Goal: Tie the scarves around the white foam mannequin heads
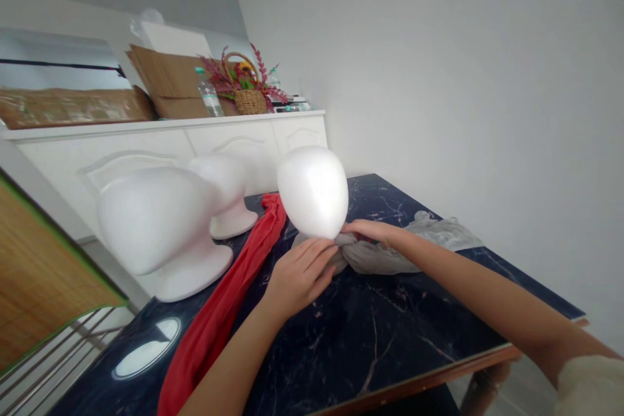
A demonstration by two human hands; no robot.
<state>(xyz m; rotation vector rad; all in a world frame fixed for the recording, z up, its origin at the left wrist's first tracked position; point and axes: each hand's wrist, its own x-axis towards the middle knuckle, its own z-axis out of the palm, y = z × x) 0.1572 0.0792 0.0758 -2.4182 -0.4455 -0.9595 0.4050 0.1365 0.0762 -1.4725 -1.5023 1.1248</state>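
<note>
White foam makes up the large mannequin head [153, 227] at our far left and the second head [224, 188] just behind it, both on flared bases on the black marble worktop [370, 338]. Behind them, on a white sideboard [112, 169], stand a plastic water bottle [209, 92] and a wicker basket [249, 101] of artificial flowers. A red scarf [229, 292] trails down the worktop between those heads and our left hand [299, 276], whose grip is curled closed over a grey cloth [385, 253] bunched at the foot of a third foam head [312, 192]. That head stands above the cloth with its dome bare, in the middle of the view. Our right hand [370, 231] reaches in from the right, its grip open, fingers almost flat and touching the head's lower edge.

The foam looks light and smooth, so a slackened left grip could let the head tip or roll into the other two. Tugging the cloth unevenly could also drag the head sideways or catch the red scarf.
</note>
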